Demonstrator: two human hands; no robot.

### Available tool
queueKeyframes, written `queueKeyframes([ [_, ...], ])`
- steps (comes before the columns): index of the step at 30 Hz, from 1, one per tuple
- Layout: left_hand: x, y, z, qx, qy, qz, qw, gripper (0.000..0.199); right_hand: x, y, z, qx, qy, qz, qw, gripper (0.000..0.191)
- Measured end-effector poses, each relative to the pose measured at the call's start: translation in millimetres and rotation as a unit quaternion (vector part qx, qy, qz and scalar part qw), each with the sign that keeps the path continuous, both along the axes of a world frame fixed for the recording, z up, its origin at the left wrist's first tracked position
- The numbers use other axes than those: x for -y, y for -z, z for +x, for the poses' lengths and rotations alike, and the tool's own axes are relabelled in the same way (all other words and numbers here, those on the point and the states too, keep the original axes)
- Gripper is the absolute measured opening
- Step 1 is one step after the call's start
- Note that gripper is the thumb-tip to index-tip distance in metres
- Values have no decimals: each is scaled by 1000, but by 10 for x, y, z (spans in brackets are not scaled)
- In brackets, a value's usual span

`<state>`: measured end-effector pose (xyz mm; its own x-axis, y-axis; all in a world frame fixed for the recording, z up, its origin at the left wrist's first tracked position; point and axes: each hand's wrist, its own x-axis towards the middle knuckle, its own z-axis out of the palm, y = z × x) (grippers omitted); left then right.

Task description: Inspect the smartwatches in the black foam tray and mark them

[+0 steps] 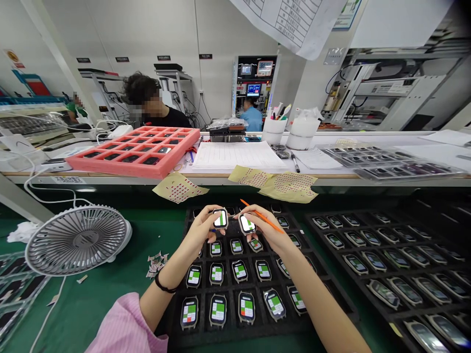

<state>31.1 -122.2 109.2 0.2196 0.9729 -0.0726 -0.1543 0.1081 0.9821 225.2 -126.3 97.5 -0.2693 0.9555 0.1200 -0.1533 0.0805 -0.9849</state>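
Observation:
My left hand (200, 231) pinches a smartwatch body (220, 218) by its edges, its screen lit white and green. My right hand (264, 229) holds a second smartwatch body (247, 224) at the fingertips, with an orange stylus (262, 214) tucked along the fingers. The two watches sit close together, apart from each other, just above a black foam tray (235, 339). That tray holds several rows of similar watches showing green, white and red screens. The hands hide its far rows.
A second black tray of watches (368, 235) lies to the right. On the left stand a grey desk fan (77, 240) and paper scraps (156, 264) on the green mat. The shelf ahead holds a pink foam tray (143, 147), paper forms (237, 156) and yellow sticker sheets (289, 187). A co-worker (158, 105) sits beyond.

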Motion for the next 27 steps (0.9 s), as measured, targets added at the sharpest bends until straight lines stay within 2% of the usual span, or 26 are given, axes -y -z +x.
queueKeyframes([
  [9, 19, 2, -29, -16, 54, 39, 998, 44, -22, 13, 26, 15, -2, 10, 1000, 19],
  [18, -36, -47, -95, 7, 50, 2, 999, 32, -41, 27, 54, 3, -65, 14, 998, 36],
  [23, -33, -41, -93, 18, 49, -2, 999, 32, -14, 6, 15, -9, -38, 6, 999, 23],
  [27, -6, -42, -93, 13, 63, 24, 998, 38, -9, 2, 14, -12, -35, 5, 999, 23],
])
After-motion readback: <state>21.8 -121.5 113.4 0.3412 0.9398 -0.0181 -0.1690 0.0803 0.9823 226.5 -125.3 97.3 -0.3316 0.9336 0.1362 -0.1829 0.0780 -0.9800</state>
